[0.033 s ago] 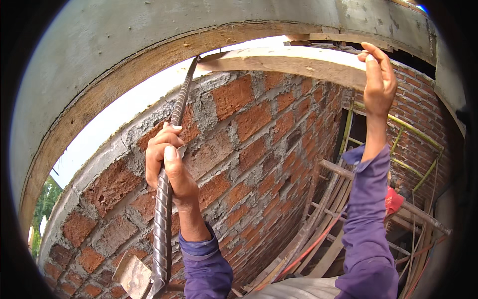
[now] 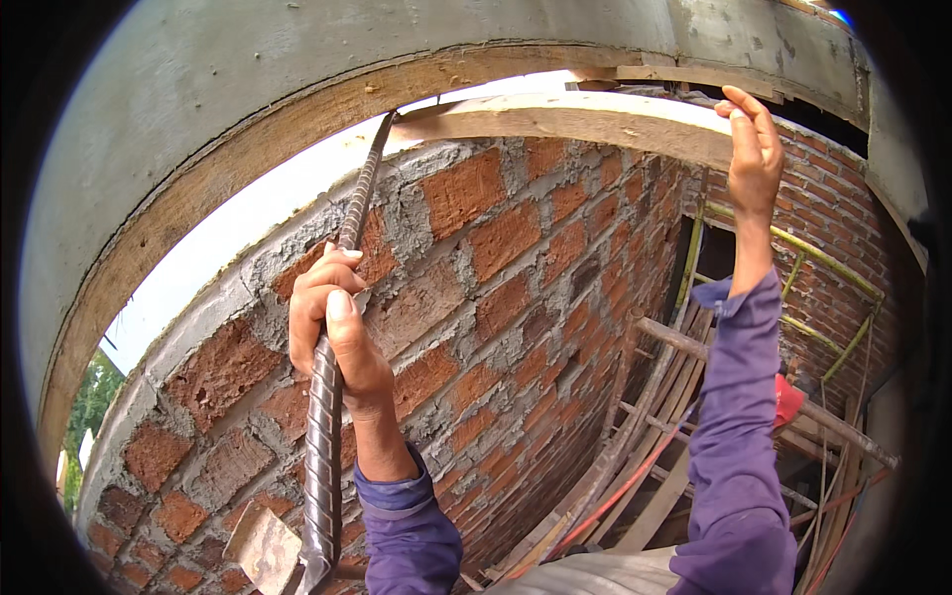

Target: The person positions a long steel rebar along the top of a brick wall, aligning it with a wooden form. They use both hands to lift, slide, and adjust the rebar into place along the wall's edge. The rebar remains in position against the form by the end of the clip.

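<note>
My left hand [image 2: 337,327] is closed round a dark ribbed steel bar [image 2: 322,446], thumb upward along it. The bar stands steeply in front of the brick wall [image 2: 496,248]. Its thin upper end reaches the gap where a loose-looking wooden plank [image 2: 565,126] meets the curved timber edge [image 2: 268,124] above. Raised at the plank's right end, my right hand [image 2: 756,164] has its fingers apart and loosely bent, gripping nothing visible. Whether its fingertips touch the plank I cannot tell. Beside the bar's lower end is a flat, pale, mortar-smeared piece [image 2: 263,547].
A grey concrete face [image 2: 248,59] curves overhead. Below right are scaffold boards [image 2: 635,426], a round pole [image 2: 674,337], a yellow metal frame [image 2: 803,248] and a red object [image 2: 786,400] partly behind my right sleeve. Bright daylight shows between wall and timber.
My right hand and forearm have shifted slightly up and to the right along the plank's end. The left hand and the steel bar look the same.
</note>
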Motion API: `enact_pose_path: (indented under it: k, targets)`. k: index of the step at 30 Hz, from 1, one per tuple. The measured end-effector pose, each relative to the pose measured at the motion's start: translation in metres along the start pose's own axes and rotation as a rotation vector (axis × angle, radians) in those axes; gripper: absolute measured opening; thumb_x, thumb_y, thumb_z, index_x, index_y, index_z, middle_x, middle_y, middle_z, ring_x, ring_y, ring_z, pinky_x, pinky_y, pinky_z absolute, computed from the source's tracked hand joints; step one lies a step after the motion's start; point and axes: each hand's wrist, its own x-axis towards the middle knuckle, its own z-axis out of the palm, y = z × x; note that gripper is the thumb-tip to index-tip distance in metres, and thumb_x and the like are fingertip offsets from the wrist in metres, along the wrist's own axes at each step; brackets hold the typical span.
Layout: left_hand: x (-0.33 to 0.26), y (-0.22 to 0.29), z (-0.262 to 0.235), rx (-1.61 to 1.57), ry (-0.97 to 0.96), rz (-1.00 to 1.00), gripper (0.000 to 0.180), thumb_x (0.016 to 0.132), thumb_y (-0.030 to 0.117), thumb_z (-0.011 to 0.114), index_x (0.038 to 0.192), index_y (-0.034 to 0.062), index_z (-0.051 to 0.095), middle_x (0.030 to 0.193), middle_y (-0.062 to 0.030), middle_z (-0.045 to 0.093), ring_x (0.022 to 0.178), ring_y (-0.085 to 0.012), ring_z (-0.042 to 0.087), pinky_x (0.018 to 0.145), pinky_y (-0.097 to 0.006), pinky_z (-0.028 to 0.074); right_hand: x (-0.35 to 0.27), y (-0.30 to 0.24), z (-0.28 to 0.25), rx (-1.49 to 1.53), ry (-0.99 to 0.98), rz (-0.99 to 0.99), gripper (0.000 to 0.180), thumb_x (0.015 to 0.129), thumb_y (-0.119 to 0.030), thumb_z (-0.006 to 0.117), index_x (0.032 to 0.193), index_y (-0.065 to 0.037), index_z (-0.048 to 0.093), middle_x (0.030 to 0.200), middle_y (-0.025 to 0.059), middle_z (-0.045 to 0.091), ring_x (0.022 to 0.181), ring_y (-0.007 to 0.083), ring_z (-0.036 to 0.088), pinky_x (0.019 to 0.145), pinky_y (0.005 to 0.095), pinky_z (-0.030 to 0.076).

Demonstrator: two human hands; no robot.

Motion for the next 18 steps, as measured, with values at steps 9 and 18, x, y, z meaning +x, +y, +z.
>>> enact_pose_path:
  k: [9, 18]
  targets:
    - [-0.001, 0.001, 0.044, 0.112, -0.101, 0.109, 0.017, 0.088, 0.017, 0.054, 0.078, 0.0038, 0.054, 0.081, -0.0118, 0.06, 0.09, -0.0262, 0.062, 0.107, -0.058, 0.044, 0.027, 0.157, -0.026, 0.101, -0.061, 0.265, 0.044, 0.103, -0.025, 0.052, 0.138, 0.0, 0.059, 0.137, 0.0137, 0.063, 0.135, 0.0231, 0.051, 0.115, 0.0355, 0.035]
    - [0.023, -0.002, 0.028, -0.153, 0.078, -0.01, 0.021, 0.095, 0.014, 0.048, 0.076, 0.0056, 0.044, 0.077, -0.0112, 0.051, 0.09, -0.031, 0.058, 0.11, -0.061, 0.041, 0.078, 0.087, -0.008, 0.104, 0.083, 0.055, 0.038, 0.096, -0.02, 0.062, 0.13, -0.004, 0.065, 0.12, 0.0101, 0.07, 0.111, 0.0173, 0.063, 0.101, 0.0333, 0.045]
